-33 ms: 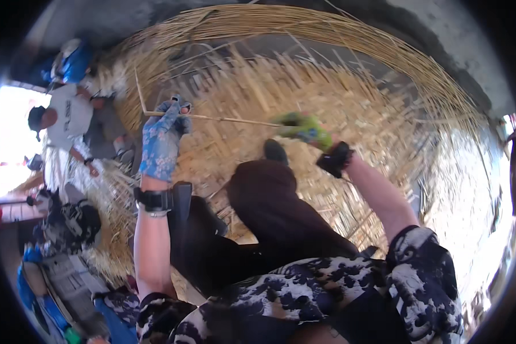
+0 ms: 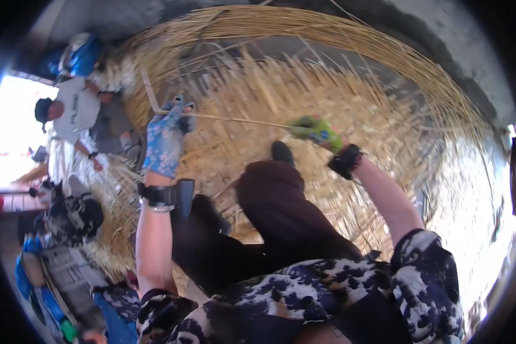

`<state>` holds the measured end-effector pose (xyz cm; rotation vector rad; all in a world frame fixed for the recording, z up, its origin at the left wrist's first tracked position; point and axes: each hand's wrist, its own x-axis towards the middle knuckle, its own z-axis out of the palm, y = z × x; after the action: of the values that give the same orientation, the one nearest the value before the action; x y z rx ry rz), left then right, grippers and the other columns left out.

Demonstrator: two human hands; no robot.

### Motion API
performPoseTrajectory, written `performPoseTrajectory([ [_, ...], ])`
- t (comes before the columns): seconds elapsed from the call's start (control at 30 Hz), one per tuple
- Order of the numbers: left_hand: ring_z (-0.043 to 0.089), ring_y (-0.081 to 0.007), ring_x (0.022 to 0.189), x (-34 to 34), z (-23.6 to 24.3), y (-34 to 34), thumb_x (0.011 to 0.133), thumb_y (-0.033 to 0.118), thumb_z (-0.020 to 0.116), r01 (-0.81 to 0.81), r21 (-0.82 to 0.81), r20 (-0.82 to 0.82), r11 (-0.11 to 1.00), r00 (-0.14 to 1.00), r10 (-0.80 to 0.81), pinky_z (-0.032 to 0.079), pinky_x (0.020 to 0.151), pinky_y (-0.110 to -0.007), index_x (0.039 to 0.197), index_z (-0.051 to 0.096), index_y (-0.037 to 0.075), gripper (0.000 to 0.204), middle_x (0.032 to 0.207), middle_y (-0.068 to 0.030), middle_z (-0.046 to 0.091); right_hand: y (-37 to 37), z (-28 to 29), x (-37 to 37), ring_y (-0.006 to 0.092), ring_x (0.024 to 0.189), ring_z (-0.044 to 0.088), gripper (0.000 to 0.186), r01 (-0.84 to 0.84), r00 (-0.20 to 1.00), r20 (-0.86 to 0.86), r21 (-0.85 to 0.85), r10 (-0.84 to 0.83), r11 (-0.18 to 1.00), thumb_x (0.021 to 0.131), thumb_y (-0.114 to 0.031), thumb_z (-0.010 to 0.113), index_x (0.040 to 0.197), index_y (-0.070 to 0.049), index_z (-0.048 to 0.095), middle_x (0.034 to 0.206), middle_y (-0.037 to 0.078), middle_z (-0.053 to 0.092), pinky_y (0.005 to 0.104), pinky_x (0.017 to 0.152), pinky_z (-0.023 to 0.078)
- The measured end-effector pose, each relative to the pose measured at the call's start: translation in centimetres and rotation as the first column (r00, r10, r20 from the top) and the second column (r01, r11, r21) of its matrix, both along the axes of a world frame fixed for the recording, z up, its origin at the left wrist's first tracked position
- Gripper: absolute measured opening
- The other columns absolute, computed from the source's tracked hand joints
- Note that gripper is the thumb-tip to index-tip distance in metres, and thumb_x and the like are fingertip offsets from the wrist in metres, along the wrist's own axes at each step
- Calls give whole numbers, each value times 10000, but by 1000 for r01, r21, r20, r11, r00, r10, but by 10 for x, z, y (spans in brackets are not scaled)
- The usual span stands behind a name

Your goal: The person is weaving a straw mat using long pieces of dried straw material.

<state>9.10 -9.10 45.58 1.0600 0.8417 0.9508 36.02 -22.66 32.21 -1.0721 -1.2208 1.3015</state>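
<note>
A thin reed strip [image 2: 240, 121] runs taut between my two hands, above a woven reed mat [image 2: 258, 86]. My left hand [image 2: 165, 140], in a blue flowered glove, is closed around the strip's left part. Beyond that hand a pale flat length [image 2: 149, 92] sticks up; I cannot tell whether it belongs to the same strip. My right hand [image 2: 315, 132], in a yellow-green glove, is closed on the strip's right end and slightly blurred. Its fingertips hide where the strip ends.
Long reeds [image 2: 303, 20] lie in a curved bundle along the far wall. To the left, a person in a white shirt [image 2: 77, 112] sits near a blue bag [image 2: 81, 57]; another person in patterned clothes [image 2: 71, 217] is nearer. My shoe [image 2: 282, 152] is on the mat.
Both hands appear slightly farther right in the picture, as does much of the scene. The strip stays stretched between them. The pale length by my left hand stands at a different slant.
</note>
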Motion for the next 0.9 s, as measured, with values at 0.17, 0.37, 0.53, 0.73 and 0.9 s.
performPoseTrajectory([
  [0.17, 556, -173, 590, -56, -28, 34, 798, 85, 574, -179, -170, 89, 969, 976, 197, 443, 505, -280, 890, 553, -33, 150, 768, -131, 602, 8, -26, 25, 113, 674, 543, 445, -149, 980, 73, -349, 185, 925, 909, -339, 297, 1060, 16, 520, 886, 68, 592, 212, 554, 437],
  [0.37, 560, -194, 530, -70, -47, 34, 766, 31, 599, -393, -81, 122, 916, 908, 400, 423, 430, -243, 829, 553, -41, 107, 759, -188, 602, -1, -25, 9, 92, 567, 536, 194, -26, 987, 145, -251, 64, 968, 778, -131, 597, 916, 5, 603, 704, 37, 601, 194, 501, 429],
  [0.53, 555, -188, 529, -76, -52, 39, 757, 34, 608, -450, -68, 97, 891, 886, 454, 428, 433, -244, 824, 561, -41, 110, 757, -193, 603, -5, -47, 2, 115, 630, 557, 163, 62, 993, 112, -338, -25, 939, 783, -122, 586, 886, 2, 613, 744, 55, 615, 236, 565, 461],
  [0.73, 449, -87, 517, -84, -51, 23, 826, 155, 494, 180, 688, -718, 702, 306, 625, 345, 460, -260, 658, 593, 120, 198, 527, -7, 459, -13, -65, 1, 269, 565, 514, 172, -21, 728, 685, 71, -33, 997, 792, -195, 542, 718, -43, 573, 648, 105, 564, 352, 518, 407],
  [0.9, 510, -88, 528, -36, -29, -3, 757, 48, 598, -416, 237, -150, 878, 877, 457, 393, 456, -209, 777, 588, 25, 32, 664, -27, 580, -19, -97, -1, 256, 669, 528, 66, -11, 115, 986, 120, -118, 993, 639, -137, 529, 638, -119, 592, 680, 76, 549, 365, 605, 421],
])
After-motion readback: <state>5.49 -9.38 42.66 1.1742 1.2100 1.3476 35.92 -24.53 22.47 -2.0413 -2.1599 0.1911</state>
